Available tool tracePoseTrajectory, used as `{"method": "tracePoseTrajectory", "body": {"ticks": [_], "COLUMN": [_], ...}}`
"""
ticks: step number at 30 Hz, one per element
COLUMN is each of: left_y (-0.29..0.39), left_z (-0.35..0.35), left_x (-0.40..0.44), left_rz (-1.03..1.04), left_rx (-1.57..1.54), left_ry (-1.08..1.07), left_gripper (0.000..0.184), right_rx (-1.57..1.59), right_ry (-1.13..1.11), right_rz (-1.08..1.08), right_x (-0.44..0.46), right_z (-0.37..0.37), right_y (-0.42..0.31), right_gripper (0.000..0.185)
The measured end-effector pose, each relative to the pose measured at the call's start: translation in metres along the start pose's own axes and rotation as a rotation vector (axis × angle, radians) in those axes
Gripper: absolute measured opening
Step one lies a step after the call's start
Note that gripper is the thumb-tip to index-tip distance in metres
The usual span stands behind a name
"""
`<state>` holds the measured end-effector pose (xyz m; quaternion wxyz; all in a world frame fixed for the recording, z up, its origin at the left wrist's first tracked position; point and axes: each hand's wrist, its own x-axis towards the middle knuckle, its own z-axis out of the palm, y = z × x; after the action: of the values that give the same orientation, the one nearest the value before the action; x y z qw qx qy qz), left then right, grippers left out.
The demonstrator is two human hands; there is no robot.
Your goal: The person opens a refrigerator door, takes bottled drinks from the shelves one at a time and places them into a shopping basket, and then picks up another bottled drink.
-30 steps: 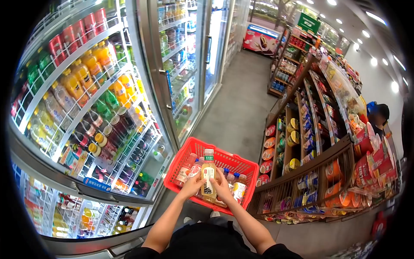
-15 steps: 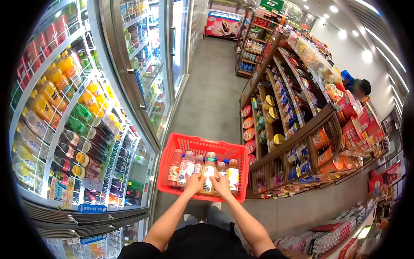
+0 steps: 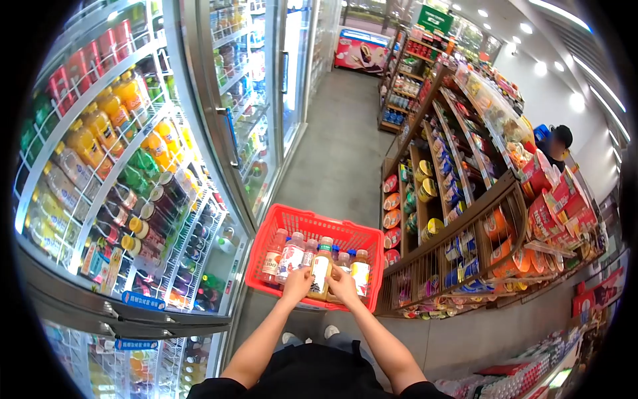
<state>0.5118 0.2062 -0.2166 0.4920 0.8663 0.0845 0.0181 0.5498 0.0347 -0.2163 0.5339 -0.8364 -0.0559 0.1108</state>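
A red plastic shopping basket (image 3: 312, 219) is in front of my body with several drink bottles standing in it. My left hand (image 3: 298, 284) and my right hand (image 3: 342, 286) are closed around the lower sides of a yellowish juice bottle (image 3: 321, 266) with a pale label. That bottle is upright at the basket's near side. Left of it stand a pink-labelled bottle (image 3: 291, 258) and a reddish drink bottle (image 3: 273, 257). A yellow-labelled bottle (image 3: 360, 274) is beside my right hand. What supports the basket is hidden.
An open-shelved drinks cooler (image 3: 126, 199) lines the left, with glass doors (image 3: 242, 100) beyond. On the right, a snack shelf (image 3: 452, 199) borders the grey aisle floor (image 3: 325, 133). Another person (image 3: 555, 143) is behind it. A chest freezer (image 3: 362, 50) stands at the far end.
The view has swung slightly left, so the shelves and cooler appear further right. Both hands remain on the juice bottle, which leans a little more in view.
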Motion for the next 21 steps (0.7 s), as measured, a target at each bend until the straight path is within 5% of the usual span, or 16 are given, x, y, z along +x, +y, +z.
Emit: {"method": "tracePoseTrajectory", "body": {"ticks": [7, 11, 13, 21], "left_y": [0.022, 0.041, 0.05, 0.048], "left_z": [-0.017, -0.024, -0.027, -0.04], "left_x": [-0.01, -0.02, -0.025, -0.11], "left_rz": [-0.019, -0.196, -0.069, -0.223], "left_rx": [-0.056, -0.298, -0.447, -0.613], "left_ry": [0.306, 0.405, 0.532, 0.828], "left_gripper": [0.025, 0.022, 0.021, 0.021], "right_rx": [0.13, 0.237, 0.314, 0.508], "right_ry": [-0.078, -0.194, -0.24, -0.675], "right_rz": [-0.079, -0.14, -0.15, -0.236], "right_x": [0.017, 0.025, 0.02, 0.01], "right_z": [-0.042, -0.052, -0.06, 0.004], "right_y": [-0.022, -0.023, -0.043, -0.086], "right_gripper": [0.038, 0.031, 0.031, 0.027]}}
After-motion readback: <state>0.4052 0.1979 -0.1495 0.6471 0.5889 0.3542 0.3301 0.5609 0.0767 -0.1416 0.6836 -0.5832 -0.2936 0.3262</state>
